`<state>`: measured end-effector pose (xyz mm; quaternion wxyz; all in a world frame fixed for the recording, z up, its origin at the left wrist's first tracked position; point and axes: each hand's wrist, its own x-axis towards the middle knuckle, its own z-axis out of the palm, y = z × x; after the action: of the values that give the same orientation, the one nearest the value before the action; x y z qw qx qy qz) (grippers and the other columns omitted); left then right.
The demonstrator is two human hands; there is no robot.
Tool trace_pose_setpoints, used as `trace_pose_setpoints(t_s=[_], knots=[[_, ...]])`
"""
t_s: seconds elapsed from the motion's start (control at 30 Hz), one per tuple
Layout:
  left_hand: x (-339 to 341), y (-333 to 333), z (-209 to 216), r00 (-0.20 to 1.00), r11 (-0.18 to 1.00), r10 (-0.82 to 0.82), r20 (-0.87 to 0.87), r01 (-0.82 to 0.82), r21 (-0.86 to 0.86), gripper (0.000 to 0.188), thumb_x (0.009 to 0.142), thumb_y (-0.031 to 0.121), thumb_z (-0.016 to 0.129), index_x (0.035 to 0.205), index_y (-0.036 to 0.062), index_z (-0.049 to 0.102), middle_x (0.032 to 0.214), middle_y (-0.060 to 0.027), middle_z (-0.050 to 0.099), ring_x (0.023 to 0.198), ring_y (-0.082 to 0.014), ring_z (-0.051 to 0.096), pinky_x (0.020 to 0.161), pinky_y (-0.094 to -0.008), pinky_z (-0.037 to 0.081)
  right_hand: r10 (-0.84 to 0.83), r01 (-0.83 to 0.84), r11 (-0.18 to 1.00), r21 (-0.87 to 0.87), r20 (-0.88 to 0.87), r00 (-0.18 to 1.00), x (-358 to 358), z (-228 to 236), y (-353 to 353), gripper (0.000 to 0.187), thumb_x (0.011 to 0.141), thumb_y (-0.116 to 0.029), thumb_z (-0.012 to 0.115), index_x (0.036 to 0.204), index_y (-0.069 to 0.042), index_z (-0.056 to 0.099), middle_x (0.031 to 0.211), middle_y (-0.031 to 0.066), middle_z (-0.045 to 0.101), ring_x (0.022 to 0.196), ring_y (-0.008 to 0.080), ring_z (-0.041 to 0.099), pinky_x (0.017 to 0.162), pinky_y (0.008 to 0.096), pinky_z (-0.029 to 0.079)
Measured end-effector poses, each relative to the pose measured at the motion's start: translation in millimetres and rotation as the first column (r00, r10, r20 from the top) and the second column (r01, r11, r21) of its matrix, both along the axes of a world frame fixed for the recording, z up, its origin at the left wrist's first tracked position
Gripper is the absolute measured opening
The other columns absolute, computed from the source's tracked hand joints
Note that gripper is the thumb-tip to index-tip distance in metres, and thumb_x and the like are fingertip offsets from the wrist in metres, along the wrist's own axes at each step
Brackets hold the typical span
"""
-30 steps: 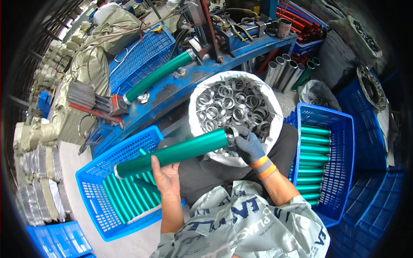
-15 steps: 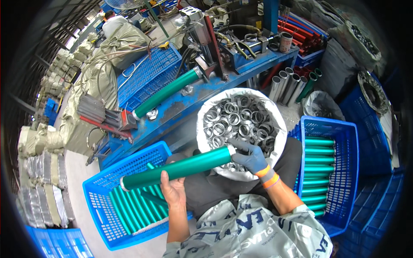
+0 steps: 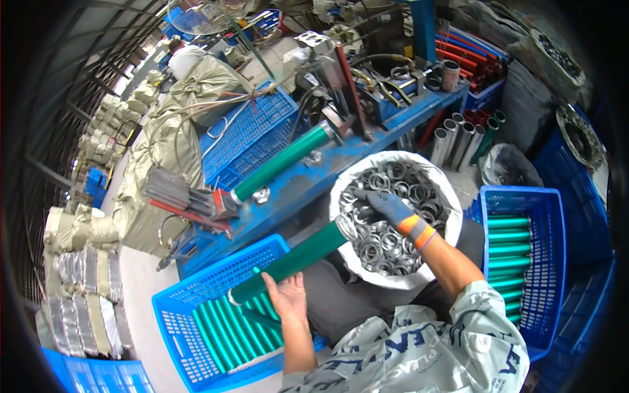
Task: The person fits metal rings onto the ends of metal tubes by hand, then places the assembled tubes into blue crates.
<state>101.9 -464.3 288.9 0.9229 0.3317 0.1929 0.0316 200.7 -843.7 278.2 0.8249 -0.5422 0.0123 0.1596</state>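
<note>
My left hand (image 3: 288,296) is closed around the lower part of a green metal tube (image 3: 288,261), thumb on its upper side. The tube slants up to the right, and a silver ring (image 3: 346,228) sits at its upper end, near the rim of a white sack. My right hand (image 3: 388,207), in a dark blue-grey glove with an orange cuff, is over the loose metal rings (image 3: 377,252) in that white sack (image 3: 452,200). Its fingers reach left, partly apart, and no ring shows clearly in them.
A blue crate (image 3: 171,327) of green tubes stands at left, another blue crate (image 3: 557,262) of them at right. Ahead, a blue bench (image 3: 291,187) carries a green tube (image 3: 282,162) in a clamping machine. Silver tubes (image 3: 462,144) stand beyond the sack.
My right hand has left the tube's upper end and moved over the rings. That end has dropped a little beside the sack. The whole view has shifted, moving the scene right and down.
</note>
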Motion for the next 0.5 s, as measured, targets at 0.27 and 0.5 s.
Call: trace_pose_setpoints(t_s=[0.27,0.5], knots=[[40.9,41.2,6.7,0.994,0.982,0.081,0.068,-0.068,-0.175,0.058,0.106,0.048,0.081,0.143,0.0064,0.065,0.142,-0.0092,0.071,0.134,-0.0242,0.065,0.115,-0.0431,0.053,-0.013,0.204,0.934,-0.292,0.543,0.84,191.1,42.1,99.5,0.058,0.11,-0.034,0.073,0.159,-0.005,0.065,0.149,0.0145,0.073,0.132,0.0255,0.071,0.114,0.0386,0.054],[33.5,60.4,-0.1,0.989,0.964,0.133,0.059,-0.116,-0.239,0.038,0.112,0.033,0.075,0.14,0.0074,0.068,0.143,-0.0101,0.071,0.135,-0.0247,0.067,0.109,-0.0431,0.06,0.381,0.618,-0.115,-0.778,0.54,0.751,317.9,22.1,144.5,0.079,0.092,-0.032,0.082,0.166,-0.027,0.053,0.171,0.0108,0.054,0.158,0.0429,0.048,0.125,0.0667,0.04]])
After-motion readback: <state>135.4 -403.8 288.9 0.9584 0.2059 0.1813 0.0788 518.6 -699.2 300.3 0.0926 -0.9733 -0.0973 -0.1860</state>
